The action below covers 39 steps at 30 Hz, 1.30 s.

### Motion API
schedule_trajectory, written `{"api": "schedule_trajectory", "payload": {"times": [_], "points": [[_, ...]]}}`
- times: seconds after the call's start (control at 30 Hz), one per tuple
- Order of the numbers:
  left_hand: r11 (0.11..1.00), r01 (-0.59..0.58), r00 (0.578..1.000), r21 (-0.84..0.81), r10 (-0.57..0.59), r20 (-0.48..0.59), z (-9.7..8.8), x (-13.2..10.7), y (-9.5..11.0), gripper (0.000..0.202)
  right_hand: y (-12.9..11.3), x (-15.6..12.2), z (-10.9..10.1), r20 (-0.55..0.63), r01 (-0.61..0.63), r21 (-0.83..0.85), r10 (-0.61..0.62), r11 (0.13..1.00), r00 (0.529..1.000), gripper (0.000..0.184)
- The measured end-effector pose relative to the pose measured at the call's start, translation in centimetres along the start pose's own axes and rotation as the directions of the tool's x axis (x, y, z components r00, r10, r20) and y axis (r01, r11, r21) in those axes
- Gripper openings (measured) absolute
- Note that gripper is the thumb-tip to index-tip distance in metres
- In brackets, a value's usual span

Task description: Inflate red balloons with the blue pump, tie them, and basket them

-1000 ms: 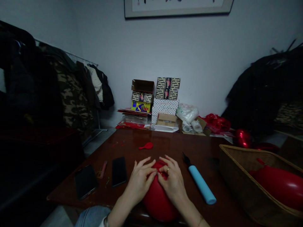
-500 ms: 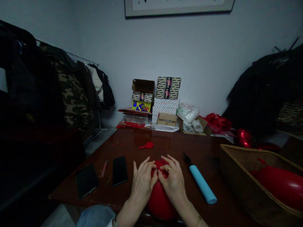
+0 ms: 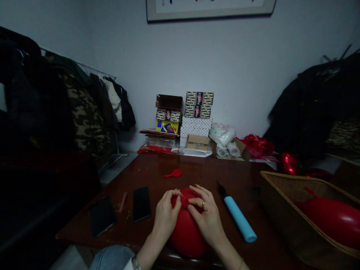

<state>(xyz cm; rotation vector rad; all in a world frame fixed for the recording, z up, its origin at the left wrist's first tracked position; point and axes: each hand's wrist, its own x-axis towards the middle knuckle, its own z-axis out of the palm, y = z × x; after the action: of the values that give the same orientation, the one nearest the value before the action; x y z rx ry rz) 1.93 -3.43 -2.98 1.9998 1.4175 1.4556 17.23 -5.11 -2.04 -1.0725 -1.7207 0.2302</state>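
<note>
An inflated red balloon rests at the table's near edge, between my two hands, with its neck end turned up and away from me. My left hand pinches the neck from the left with thumb and fingers. From the right, my right hand, a ring on one finger, pinches the same neck with thumb and forefinger. The fingertips of both hands are close together there, so the exact shape of the neck is partly hidden. Farther off on the table lies a limp red balloon.
A light-blue hand pump lies right of my hands, beside a wicker basket holding another inflated red balloon. Two dark phones lie to the left, with a small reddish stick between them. Boxes stand stacked by the wall.
My hands have drawn slightly apart at the balloon's neck, and more of the red rubber shows between the fingertips. The left hand has shifted a little leftward.
</note>
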Motion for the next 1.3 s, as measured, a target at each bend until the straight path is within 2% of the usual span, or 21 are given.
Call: {"api": "schedule_trajectory", "payload": {"times": [0.1,0.17,0.23,0.3,0.37,0.43,0.63,0.97,1.07,1.3], "points": [[0.996,0.001,0.999,-0.090,0.003,0.044,-0.2,-0.2,0.5,0.016,0.6,-0.1,0.2,-0.046,-0.068,0.058,0.070,0.996,0.996,0.011],[0.988,-0.031,0.988,-0.152,0.054,0.148,-0.5,-0.4,0.8,0.026,0.9,-0.1,0.3,-0.056,-0.100,0.067,0.104,0.993,0.993,0.012],[0.983,-0.053,0.958,-0.177,0.100,0.268,-0.6,-0.5,1.0,0.043,0.9,-0.2,0.5,-0.062,-0.101,0.064,0.105,0.993,0.992,0.012],[0.985,-0.035,0.944,-0.170,0.089,0.319,-0.3,-0.4,1.0,0.055,0.9,-0.3,0.7,-0.069,-0.084,0.058,0.088,0.995,0.994,0.014],[0.986,0.026,0.960,-0.164,0.020,0.278,0.3,-0.3,0.9,0.051,0.7,-0.4,0.9,-0.066,-0.067,0.057,0.071,0.996,0.995,0.017],[0.980,0.087,0.972,-0.181,-0.044,0.230,0.9,-0.1,0.8,0.038,0.5,-0.5,1.0,-0.067,-0.062,0.061,0.066,0.996,0.996,0.019],[0.960,0.117,0.987,-0.254,-0.086,0.133,1.8,-0.4,0.4,0.032,0.2,-0.6,0.8,-0.103,-0.108,0.126,0.121,0.986,0.987,0.007],[0.939,0.192,0.969,-0.285,-0.135,0.206,2.3,-0.8,0.4,0.036,1.5,-0.3,0.7,-0.123,-0.303,0.348,0.364,0.887,0.923,0.029],[0.933,0.196,0.967,-0.302,-0.133,0.219,2.3,-0.8,0.3,0.037,1.3,-0.3,0.4,-0.084,-0.311,0.364,0.363,0.878,0.928,0.025],[0.908,0.210,0.967,-0.362,-0.140,0.212,2.3,-0.6,0.2,0.038,0.2,-0.4,0.1,0.030,-0.318,0.301,0.325,0.899,0.945,0.004]]}}
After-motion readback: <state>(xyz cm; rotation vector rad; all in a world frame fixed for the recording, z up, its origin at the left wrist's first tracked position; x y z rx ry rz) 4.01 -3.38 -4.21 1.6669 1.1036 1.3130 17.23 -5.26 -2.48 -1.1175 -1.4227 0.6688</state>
